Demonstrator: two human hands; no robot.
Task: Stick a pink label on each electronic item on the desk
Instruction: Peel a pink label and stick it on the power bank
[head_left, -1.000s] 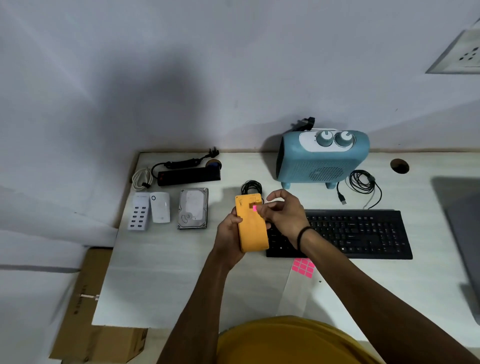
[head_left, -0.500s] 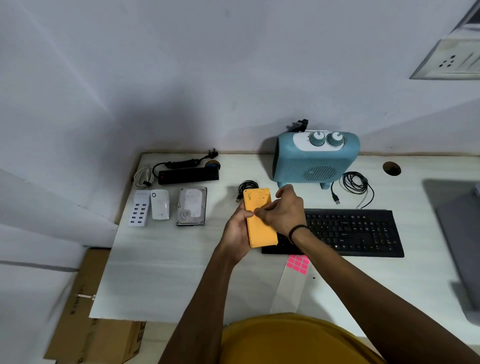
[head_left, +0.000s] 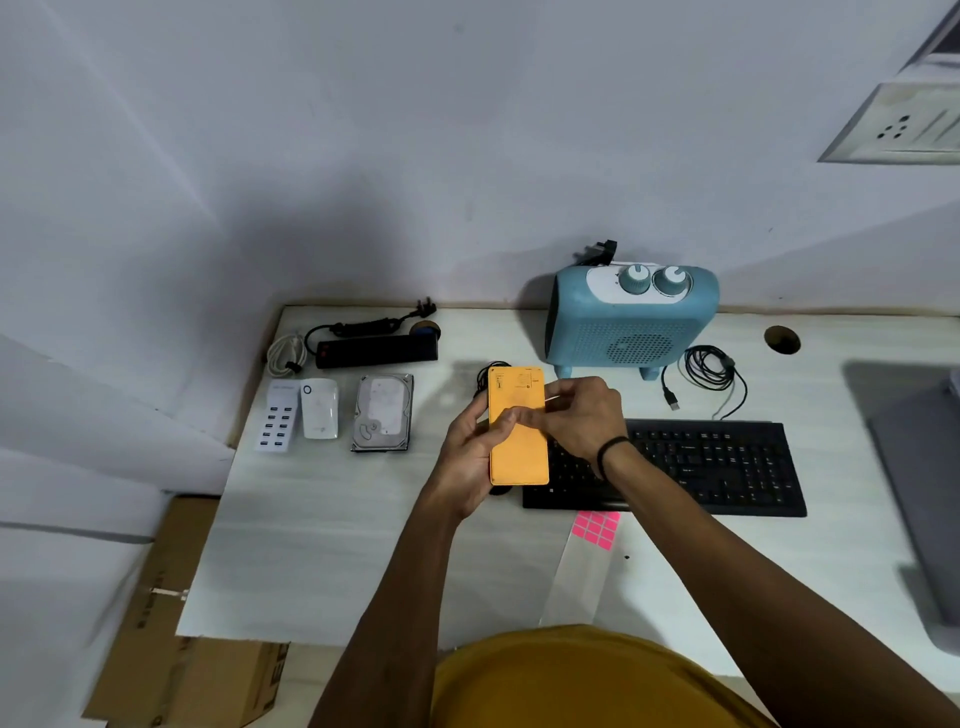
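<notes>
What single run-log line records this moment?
left hand holds orange device | right hand presses its face | label hidden | sheet of pink labels on desk

Can't see any pink label on the orange device (head_left: 518, 457) since the right hand (head_left: 582, 415) and the left thumb cover its middle, so no idea if one is stuck there. The print at its top end is too tiny to read. The keyboard (head_left: 717, 467) has its left end hidden behind the device and right wrist. On the right, the grey thing (head_left: 919, 467) is cut off by the frame edge, same with the wall socket (head_left: 898, 124). The cardboard box (head_left: 171, 649) is half under the desk (head_left: 322, 545), its lettering blurred.
</notes>
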